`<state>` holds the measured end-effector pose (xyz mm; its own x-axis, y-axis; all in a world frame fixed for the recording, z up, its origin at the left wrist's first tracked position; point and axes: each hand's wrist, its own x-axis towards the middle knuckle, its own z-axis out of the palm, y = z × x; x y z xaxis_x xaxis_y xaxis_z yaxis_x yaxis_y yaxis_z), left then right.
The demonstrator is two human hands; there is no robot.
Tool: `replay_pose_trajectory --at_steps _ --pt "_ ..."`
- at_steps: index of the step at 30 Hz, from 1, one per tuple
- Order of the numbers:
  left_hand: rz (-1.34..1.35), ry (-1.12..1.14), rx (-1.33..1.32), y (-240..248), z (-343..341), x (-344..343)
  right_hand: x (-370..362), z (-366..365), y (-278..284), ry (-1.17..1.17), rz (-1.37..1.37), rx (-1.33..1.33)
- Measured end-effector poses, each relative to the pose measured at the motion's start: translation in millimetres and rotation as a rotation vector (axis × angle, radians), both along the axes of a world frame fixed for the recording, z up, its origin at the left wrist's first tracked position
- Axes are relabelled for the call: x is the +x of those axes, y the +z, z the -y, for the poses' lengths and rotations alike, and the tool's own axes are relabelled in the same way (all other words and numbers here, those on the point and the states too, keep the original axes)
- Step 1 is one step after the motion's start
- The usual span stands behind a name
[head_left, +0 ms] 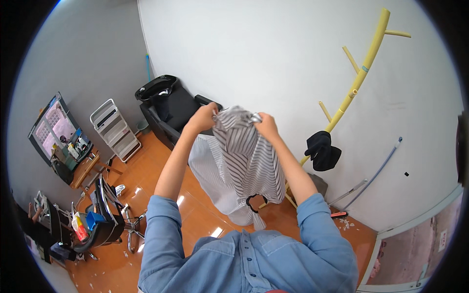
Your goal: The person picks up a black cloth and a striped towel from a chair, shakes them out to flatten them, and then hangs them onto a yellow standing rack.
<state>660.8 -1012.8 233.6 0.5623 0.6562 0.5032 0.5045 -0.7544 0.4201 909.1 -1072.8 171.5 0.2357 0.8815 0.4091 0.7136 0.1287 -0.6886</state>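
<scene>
– When viewed from above, where to find the striped cloth (244, 161)?
– Between left hand (202, 118) and right hand (266, 128), out in front of the blue shirt (210, 266); hangs in folds over the orange floor (155, 167).
– And how gripped?
– Pinched near its top edge by each hand.
– Beyond?
– Black washbasin chair (183, 105) at left; yellow branched stand (359, 80) bearing black fabric (321, 151) at right.

A white wall (273, 53) meets a gray wall (97, 53) before you, above a glossy orange floor (202, 219) catching light. To your left are a black basin chair (183, 105), white rack (115, 130) and mirror (54, 129); to your right, a yellow branching stand (364, 73) and white-framed door (405, 256).
</scene>
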Motion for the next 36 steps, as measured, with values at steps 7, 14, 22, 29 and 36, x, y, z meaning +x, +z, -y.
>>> replay_pose_trajectory --at_steps 7,14,22,29,36 --pt "-0.119 0.353 0.094 -44.4 -52.1 -73.2 7.1 -24.4 44.2 0.1 -0.23 0.2" --pt "0.158 0.258 -0.252 -116.1 -72.0 -101.1 -11.1 -30.9 72.3 0.263 -0.675 0.159" --pt "0.275 0.162 -0.406 -185.7 -82.0 -112.7 -8.1 -29.4 99.6 0.282 -0.962 0.336" --pt "0.556 0.057 -0.827 -187.0 -88.1 -128.0 3.1 -20.9 94.4 0.031 -0.687 0.303" --pt "0.494 -0.075 -0.48 -86.1 -36.8 -86.0 -24.2 -33.5 57.7 0.133 -0.172 0.116"
